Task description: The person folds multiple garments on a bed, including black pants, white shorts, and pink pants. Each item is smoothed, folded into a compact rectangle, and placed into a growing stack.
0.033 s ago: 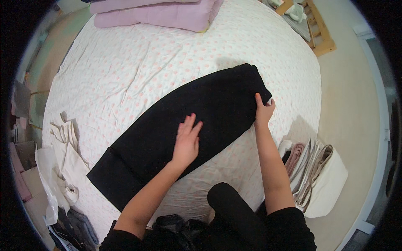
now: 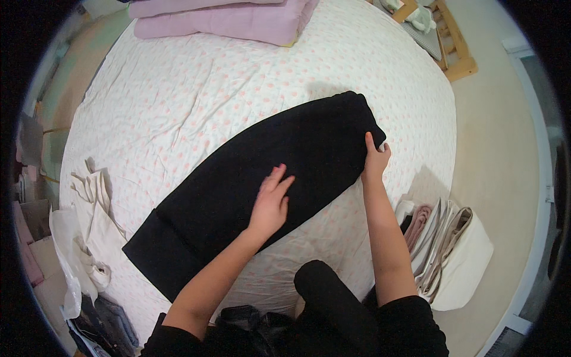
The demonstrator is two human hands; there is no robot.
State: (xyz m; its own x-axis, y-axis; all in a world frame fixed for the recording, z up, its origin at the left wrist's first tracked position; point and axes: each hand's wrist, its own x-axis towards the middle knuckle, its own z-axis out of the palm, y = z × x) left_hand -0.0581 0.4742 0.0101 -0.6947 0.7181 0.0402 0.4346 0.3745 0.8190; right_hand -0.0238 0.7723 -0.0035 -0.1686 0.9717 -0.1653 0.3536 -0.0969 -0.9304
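Garment (image 2: 226,178): black, spread slantwise across the bed sheet (image 2: 196,89), its lower-left end crossed by a seam or fold, can't tell which; no hand on that end, so a hard pull from the other could well skew it.
Left hand (image 2: 272,205): palm down over the garment's middle, fingers spread, gripping nothing; pressing or hovering, tough to call. A sideways shove here would probably rumple the top layer.
Right hand (image 2: 375,157): now that's a hold, thumb on top at the garment's right edge! A loose pinch might let one layer slip and leave the edges uneven.
Plastic bag (image 2: 66,256): pale, far left, well apart from the garment.
White cloth (image 2: 95,196): crumpled, just above the bag.
Dark folded clothes (image 2: 113,327): lower-left corner, near the bag.
Lilac quilt (image 2: 220,25): folded at the top, out of the way.
Black rounded shape (image 2: 339,297): bottom centre, possibly a knee, crowding the near side.
Folded stack (image 2: 470,262): right beside the right forearm (image 2: 389,238); an elbow swung outward could topple it.
Wooden frame (image 2: 458,53): upper right, no obstacle.
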